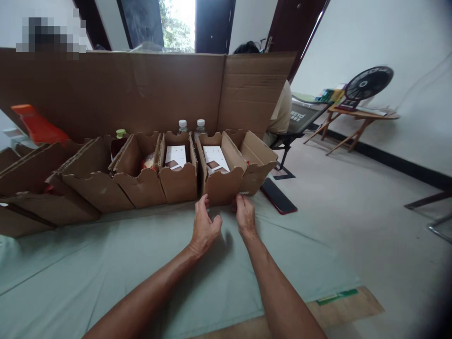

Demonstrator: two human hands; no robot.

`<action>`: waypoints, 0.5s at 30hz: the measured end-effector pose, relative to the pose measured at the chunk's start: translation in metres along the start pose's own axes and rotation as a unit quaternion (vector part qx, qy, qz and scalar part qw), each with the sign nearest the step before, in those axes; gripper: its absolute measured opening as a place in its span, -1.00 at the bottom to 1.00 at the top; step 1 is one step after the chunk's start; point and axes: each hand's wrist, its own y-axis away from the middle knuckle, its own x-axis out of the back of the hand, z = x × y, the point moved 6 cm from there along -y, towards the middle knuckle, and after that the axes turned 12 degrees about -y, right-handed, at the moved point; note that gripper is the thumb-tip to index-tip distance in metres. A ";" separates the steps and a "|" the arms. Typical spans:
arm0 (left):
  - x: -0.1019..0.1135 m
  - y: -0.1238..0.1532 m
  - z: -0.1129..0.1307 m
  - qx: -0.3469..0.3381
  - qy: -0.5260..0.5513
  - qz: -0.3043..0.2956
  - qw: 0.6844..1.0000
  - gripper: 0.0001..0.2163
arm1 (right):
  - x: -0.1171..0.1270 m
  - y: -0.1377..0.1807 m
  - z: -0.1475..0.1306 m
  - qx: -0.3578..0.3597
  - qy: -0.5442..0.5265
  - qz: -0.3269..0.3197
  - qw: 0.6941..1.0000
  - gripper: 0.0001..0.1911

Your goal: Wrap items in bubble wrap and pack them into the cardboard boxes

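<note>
A cardboard bin with a scalloped front stands before me, holding a white box. My left hand is at its lower left front corner, thumb spread away from the fingers. At the lower right corner is my right hand, its fingers curled together. What those fingers hold, if anything, is hidden. Another cardboard bin stands at an angle on the right. On the left, a similar bin also contains a white box.
More bins run leftward along the green cloth. Behind them rises a cardboard panel, with two bottles and an orange bottle before it. A dark phone-like slab lies right. A seated person is beyond.
</note>
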 end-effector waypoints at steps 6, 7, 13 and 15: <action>0.002 -0.012 -0.001 -0.005 -0.016 -0.030 0.999 -0.30 | 0.003 0.000 -0.012 0.038 0.029 0.034 0.998 -0.52; 0.005 -0.009 -0.002 -0.005 -0.019 -0.039 0.999 -0.29 | 0.005 0.001 -0.018 0.050 0.034 0.040 0.997 -0.55; 0.057 0.081 -0.022 -0.127 -0.128 -0.104 0.978 -0.37 | 0.007 0.018 -0.081 0.139 0.040 0.052 0.988 -0.67; 0.085 0.127 -0.038 -0.166 -0.169 -0.080 0.968 -0.40 | -0.014 0.024 -0.109 0.165 0.040 -0.003 0.985 -0.67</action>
